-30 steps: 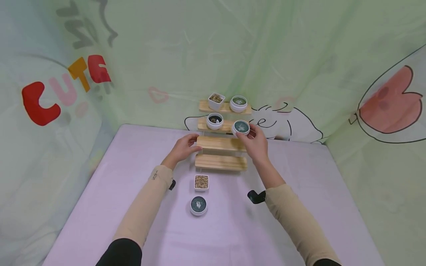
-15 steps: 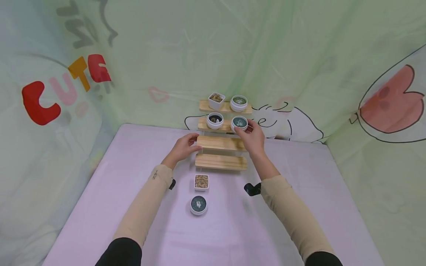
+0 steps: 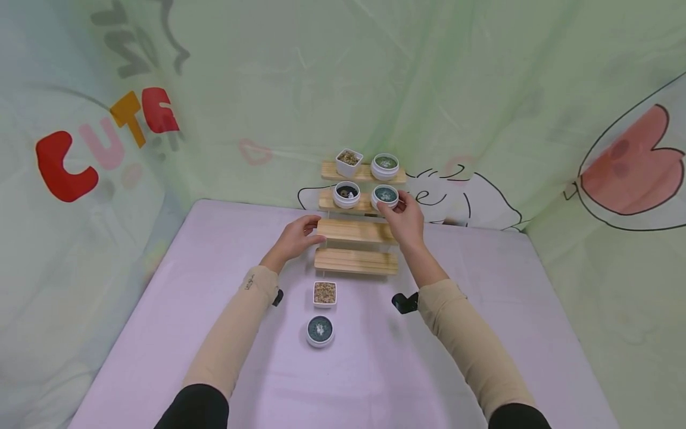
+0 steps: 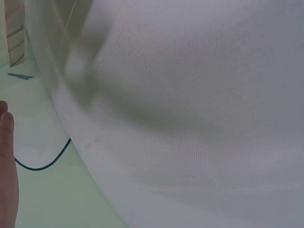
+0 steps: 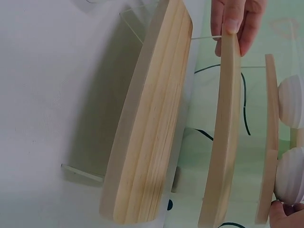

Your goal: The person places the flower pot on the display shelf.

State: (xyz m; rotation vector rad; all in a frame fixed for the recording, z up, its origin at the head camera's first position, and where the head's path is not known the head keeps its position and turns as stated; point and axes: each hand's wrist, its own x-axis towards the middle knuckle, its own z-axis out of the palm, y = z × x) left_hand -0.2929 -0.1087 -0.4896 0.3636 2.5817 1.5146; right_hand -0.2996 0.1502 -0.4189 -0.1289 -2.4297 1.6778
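Nearest us on the table [image 3: 429, 363] stands a grey-topped round pot [image 3: 320, 330], with a square gravel pot [image 3: 324, 294] just beyond. Next comes the four-step wooden rack [image 3: 356, 262]. We pinch the left end of its second board [image 3: 354, 231] with our left hand [image 3: 293, 239]. One step farther, we grip a teal-topped pot [image 3: 385, 195] with our right hand [image 3: 405, 223]; it sits on the third board [image 3: 366, 204], beside a dark-filled pot [image 3: 346, 196]. The top board [image 3: 367, 173] bears a brown-filled square pot [image 3: 349, 164] and a green-topped pot [image 3: 384, 168].
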